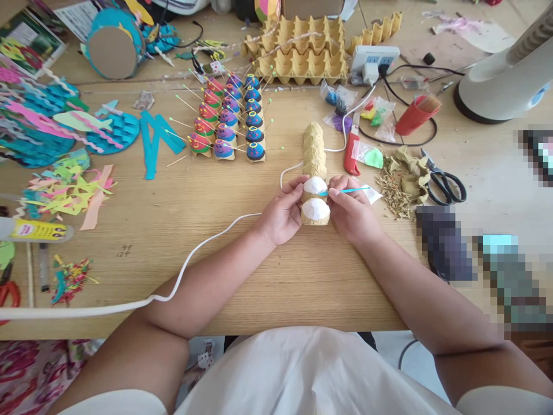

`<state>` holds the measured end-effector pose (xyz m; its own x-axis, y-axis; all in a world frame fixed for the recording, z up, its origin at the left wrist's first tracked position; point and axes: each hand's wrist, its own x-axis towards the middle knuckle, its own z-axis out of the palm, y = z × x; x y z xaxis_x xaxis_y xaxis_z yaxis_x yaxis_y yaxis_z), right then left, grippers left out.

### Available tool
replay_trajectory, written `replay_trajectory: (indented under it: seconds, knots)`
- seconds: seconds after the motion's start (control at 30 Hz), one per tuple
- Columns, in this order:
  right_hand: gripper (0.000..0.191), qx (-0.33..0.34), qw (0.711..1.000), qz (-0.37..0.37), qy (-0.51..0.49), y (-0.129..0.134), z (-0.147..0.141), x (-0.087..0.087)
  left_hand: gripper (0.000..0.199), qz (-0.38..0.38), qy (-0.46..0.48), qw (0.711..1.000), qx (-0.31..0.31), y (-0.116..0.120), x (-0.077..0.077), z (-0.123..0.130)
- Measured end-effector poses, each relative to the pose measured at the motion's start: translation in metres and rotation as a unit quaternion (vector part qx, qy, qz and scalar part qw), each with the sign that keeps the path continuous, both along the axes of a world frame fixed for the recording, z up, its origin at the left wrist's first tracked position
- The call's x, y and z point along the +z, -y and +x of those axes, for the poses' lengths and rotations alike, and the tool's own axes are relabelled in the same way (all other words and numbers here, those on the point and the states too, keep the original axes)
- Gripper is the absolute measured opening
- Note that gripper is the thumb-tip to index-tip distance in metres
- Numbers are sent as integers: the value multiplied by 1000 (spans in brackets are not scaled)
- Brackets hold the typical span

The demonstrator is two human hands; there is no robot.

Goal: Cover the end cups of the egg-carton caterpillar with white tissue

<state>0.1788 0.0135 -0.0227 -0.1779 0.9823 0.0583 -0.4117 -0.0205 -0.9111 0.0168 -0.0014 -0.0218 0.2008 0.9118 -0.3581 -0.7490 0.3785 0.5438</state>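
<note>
A strip of egg carton cups (314, 151) lies lengthwise in front of me, its two nearest humps topped with white clay (315, 210). My left hand (285, 210) grips the strip's left side by the second hump. Between the fingers of my right hand (352, 207) is a thin blue modelling tool (349, 190), its flat end touching the lower edge of the white on the second hump. Beyond my left hand stand three rows of painted carton humps (225, 131) in red, purple and blue, with thin sticks poking out.
Scissors (444, 181), torn carton scraps (406, 178) and a red utility knife (352, 153) lie to the right. Behind are egg trays (298, 52) and a power strip (374, 57). A white cable (190, 265) crosses the left side, near paper cuttings (64, 187).
</note>
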Motion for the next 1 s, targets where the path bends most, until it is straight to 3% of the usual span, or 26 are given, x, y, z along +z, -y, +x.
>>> replay_trajectory:
  seconds: [0.27, 0.5, 0.8, 1.0]
  knots:
    - [48, -13, 998, 24, 64, -3, 3, -8, 11, -5, -9, 1000, -4, -2, -3, -2]
    - [46, 1, 1000, 22, -10, -2, 4, 3, 11, 3, -5, 1000, 2, -2, -2, -2]
    - [40, -3, 999, 12, 37, -3, 6, 1, 9, 20, -21, 999, 17, 2, 5, 1]
    - [36, -34, 992, 85, 87, -5, 8, -1, 8, 32, -47, 998, 27, 3, 2, 4]
